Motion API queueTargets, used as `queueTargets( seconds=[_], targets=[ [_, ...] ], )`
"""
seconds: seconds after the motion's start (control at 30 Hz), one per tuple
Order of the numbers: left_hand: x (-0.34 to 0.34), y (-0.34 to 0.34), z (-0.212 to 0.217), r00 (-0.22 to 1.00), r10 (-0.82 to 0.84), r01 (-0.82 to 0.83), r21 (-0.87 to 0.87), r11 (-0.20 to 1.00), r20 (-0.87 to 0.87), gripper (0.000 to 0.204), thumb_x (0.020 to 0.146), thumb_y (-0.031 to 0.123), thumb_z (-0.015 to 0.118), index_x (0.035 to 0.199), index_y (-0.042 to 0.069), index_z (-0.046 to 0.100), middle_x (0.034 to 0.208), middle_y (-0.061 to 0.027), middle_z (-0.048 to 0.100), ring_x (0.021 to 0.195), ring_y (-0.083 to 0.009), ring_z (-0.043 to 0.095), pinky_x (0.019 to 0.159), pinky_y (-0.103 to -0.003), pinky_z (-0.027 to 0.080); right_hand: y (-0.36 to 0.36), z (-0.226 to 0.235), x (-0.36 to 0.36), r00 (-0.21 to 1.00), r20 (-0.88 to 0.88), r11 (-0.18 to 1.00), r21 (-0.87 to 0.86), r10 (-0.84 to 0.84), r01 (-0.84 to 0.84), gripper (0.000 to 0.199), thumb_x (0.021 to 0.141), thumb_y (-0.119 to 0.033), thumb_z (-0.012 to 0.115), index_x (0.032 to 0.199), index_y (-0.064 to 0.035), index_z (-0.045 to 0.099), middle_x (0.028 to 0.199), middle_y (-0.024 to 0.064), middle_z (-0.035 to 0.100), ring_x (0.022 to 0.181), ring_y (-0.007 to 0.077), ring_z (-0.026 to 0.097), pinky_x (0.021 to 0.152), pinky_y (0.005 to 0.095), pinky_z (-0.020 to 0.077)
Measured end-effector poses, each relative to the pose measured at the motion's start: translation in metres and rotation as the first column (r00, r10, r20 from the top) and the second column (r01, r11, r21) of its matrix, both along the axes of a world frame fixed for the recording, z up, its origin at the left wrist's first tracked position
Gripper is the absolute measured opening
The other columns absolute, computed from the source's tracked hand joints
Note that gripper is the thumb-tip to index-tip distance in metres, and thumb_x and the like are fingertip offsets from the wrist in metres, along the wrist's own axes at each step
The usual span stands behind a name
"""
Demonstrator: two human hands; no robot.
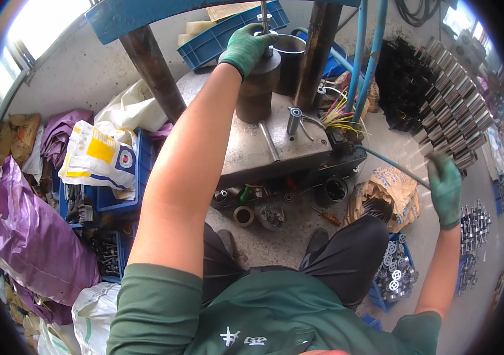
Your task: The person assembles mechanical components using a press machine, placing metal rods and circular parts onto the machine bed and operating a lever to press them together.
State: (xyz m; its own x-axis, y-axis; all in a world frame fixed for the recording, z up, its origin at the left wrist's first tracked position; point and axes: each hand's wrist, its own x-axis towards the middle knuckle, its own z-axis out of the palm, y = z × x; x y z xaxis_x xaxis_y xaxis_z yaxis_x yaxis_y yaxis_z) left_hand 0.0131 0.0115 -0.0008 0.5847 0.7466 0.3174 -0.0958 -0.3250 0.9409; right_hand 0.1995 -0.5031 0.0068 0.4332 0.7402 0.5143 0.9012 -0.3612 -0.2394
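Left hand (249, 52): green-gloved, fingers closed on a small metal part (270, 52), which sits atop a thick steel cylinder (254, 97). Cylinder: upright on the metal tabletop (235, 155). Right hand (445, 192): green-gloved, blurred, at the outer end of a long lever (395, 167); cannot tell whether closed on it. Also on the tabletop: one rod (268, 142), lying; one hollow sleeve (294, 121), upright. Floor, right: brown paper sack (407, 201), open.
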Motion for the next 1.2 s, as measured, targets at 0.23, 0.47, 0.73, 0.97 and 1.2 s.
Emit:
queueTargets(
  seconds=[0.23, 0.47, 0.73, 0.97, 1.2],
  targets=[
    [0.001, 0.008, -0.005, 0.994, 0.066, -0.054, 0.125, 0.991, -0.092, 0.044, 0.094, 0.023, 0.085, 0.132, 0.004, 0.071, 0.105, -0.0046, 0.076, 0.088, -0.0099, 0.070, 0.086, -0.026, 0.061, 0.103, 0.055, 0.073, 0.969, 0.196, 0.964, 0.246, -0.153, 0.102, 0.037, 0.105, -0.038, 0.068, 0.122, -0.0054, 0.075, 0.119, 0.0153, 0.078, 0.105, 0.0282, 0.077, 0.091, 0.0380, 0.0601],
    [0.005, 0.010, -0.007, 0.985, 0.099, -0.056, 0.278, 0.959, -0.141, 0.051, 0.092, 0.014, 0.085, 0.140, 0.007, 0.068, 0.112, -0.0056, 0.076, 0.090, -0.0095, 0.071, 0.086, -0.025, 0.061, 0.139, 0.078, 0.086, 0.954, 0.213, 0.971, 0.153, -0.213, 0.182, 0.076, 0.104, -0.075, 0.046, 0.118, -0.0053, 0.075, 0.100, 0.0201, 0.074, 0.097, 0.0376, 0.072, 0.091, 0.0463, 0.0545],
    [-0.027, -0.070, -0.011, 0.961, 0.230, -0.274, 0.664, 0.696, 0.155, 0.047, 0.082, 0.022, 0.089, 0.123, 0.006, 0.070, 0.118, -0.0127, 0.070, 0.103, -0.0287, 0.073, 0.091, -0.038, 0.058, 0.124, 0.077, 0.076, 0.907, 0.358, 0.974, 0.042, -0.221, 0.221, 0.061, 0.097, -0.055, 0.071, 0.125, -0.0012, 0.076, 0.118, 0.0198, 0.078, 0.114, 0.0366, 0.072, 0.103, 0.0464, 0.0542],
    [-0.128, -0.212, -0.117, 0.941, -0.328, 0.281, 0.348, 0.895, 0.085, 0.071, 0.080, 0.001, 0.092, 0.142, 0.009, 0.058, 0.138, -0.0093, 0.064, 0.120, -0.0221, 0.067, 0.104, -0.035, 0.056, 0.059, 0.041, 0.028, 0.846, 0.531, 0.996, -0.032, -0.049, 0.078, 0.047, 0.097, -0.039, 0.074, 0.127, -0.0032, 0.072, 0.115, 0.0162, 0.076, 0.114, 0.0315, 0.071, 0.107, 0.0457, 0.0513],
    [-0.140, -0.248, -0.141, 0.901, -0.334, 0.433, 0.515, 0.740, -0.277, 0.066, 0.075, 0.012, 0.091, 0.136, 0.015, 0.067, 0.135, -0.0121, 0.067, 0.108, -0.0365, 0.073, 0.090, -0.043, 0.063, 0.065, -0.050, -0.165, 0.975, -0.045, 0.865, -0.453, 0.218, -0.214, 0.065, 0.089, -0.054, 0.078, 0.131, -0.0050, 0.068, 0.113, 0.0169, 0.075, 0.100, 0.0335, 0.076, 0.084, 0.0434, 0.0607]
  ],
)
